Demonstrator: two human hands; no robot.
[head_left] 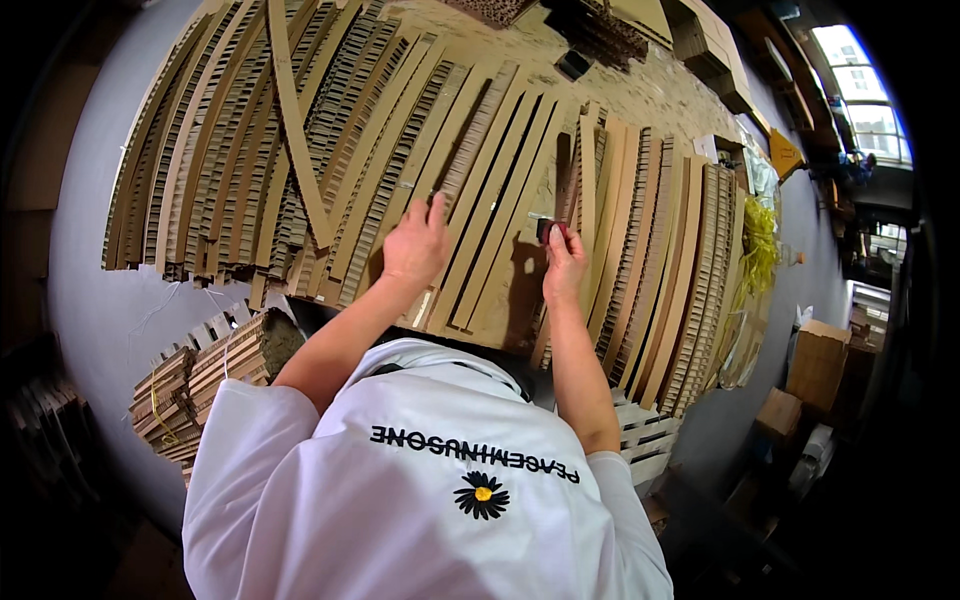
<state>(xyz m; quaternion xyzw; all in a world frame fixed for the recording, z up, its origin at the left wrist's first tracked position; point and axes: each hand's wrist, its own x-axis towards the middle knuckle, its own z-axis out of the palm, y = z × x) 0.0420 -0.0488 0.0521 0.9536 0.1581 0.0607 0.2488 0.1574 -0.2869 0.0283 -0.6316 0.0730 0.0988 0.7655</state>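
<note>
My left hand (415, 243) reaches over the strips at the middle of the table, its fingers apart and nothing visible in them. The fingertips are at the near end of a brown honeycomb cardboard strip (482, 130); whether they touch it I cannot tell. To the right, my right hand (566, 268) is closed on a small dark red and black tool (551, 232), whose exact kind is partly hidden by the fingers. Between my hands lie several flat cardboard strips (505, 200), side by side with dark gaps between them.
Rows of honeycomb cardboard strips (225, 130) fill the left side, one strip (292, 125) lying slantwise across them. More strips (650, 250) stand at the right. Yellow twine (760, 240) hangs by the right edge. A strip bundle (215, 375) sits low at the left; cardboard boxes (818, 365) stand right.
</note>
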